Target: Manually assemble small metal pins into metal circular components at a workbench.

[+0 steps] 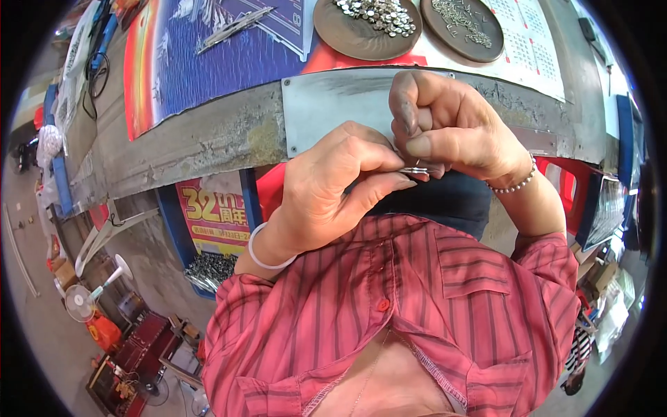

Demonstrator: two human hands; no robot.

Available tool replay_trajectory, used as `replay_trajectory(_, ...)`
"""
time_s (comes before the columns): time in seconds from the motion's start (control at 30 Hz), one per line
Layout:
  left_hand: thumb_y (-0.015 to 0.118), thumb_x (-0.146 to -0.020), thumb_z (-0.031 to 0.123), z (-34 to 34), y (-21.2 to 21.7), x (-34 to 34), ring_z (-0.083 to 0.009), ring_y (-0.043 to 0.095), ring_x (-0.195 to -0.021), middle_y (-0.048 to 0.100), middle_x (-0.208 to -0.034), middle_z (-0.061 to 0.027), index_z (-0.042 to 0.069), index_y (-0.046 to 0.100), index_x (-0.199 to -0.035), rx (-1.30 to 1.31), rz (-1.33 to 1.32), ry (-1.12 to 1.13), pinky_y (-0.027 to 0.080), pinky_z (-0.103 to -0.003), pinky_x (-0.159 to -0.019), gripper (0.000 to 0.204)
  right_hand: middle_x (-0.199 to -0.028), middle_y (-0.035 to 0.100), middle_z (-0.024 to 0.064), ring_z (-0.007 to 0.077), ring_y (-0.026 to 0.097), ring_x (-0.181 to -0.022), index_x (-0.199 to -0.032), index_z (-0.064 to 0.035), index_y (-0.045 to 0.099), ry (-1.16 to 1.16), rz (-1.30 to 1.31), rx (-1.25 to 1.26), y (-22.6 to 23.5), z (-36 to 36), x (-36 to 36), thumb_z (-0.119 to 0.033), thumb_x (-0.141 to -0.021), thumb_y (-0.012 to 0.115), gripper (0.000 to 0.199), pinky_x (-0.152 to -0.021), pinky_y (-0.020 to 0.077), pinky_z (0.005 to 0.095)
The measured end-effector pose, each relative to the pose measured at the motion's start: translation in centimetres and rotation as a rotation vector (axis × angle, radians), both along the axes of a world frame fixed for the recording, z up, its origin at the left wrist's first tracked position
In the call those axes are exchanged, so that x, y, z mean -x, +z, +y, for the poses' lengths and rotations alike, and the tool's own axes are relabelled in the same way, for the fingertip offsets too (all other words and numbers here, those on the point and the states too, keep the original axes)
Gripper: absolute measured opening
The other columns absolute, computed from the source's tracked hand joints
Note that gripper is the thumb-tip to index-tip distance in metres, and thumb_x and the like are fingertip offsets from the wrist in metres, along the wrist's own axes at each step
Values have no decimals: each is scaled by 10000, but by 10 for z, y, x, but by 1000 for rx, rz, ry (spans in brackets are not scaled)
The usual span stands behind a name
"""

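In front of my chest, my left hand (333, 177) is closed, pinching a small shiny metal part (415, 170) between thumb and forefinger. Only the narrow, layered-looking tip of the part sticks out; the rest is hidden in the fingers. Right above that tip my right hand (458, 128) is closed, its fingers curled and its thumb pressed inward. Something thin and tiny seems to show under the right thumb, too small to name. Beyond the hands, a brown round dish (340, 43) bears many small silvery discs. Beside it, a darker dish (486, 53) holds small pin-like metal pieces.
Long thin metal pieces (235, 29) lie on a blue printed sheet (201, 76) at the far left of the worn workbench (208, 149). A pale metal plate (333, 104) is screwed to its front edge. Blue-framed bins with metal parts (212, 270) stand below, left and right.
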State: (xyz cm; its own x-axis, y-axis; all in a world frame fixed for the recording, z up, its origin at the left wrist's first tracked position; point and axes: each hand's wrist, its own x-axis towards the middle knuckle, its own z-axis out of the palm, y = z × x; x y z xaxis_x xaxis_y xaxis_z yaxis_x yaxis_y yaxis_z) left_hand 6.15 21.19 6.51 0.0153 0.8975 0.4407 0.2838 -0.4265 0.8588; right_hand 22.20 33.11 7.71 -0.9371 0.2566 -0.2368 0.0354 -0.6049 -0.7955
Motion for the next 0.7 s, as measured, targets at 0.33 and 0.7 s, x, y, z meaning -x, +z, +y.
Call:
replay_trajectory(0.33,756,-703,15,-6,-3,6,-211,605,-674,614,-770,-87,32,584,-868,-34,-18,-24,489,-297,-574,239,-682,514,-39,29,467,-566,-930,-55,499,134,20,35,2,-3,7,-35,-824,585,138,-510,351,166)
replay_trajectory(0.7,752,-717,34,-5,-4,11,-221,591,-622,578,-728,-83,32,571,-812,59,3,-83,471,-309,-543,204,-693,526,48,147,514,-601,-933,-36,480,436,253,-696,10,21,22,19,-816,541,143,-578,409,254)
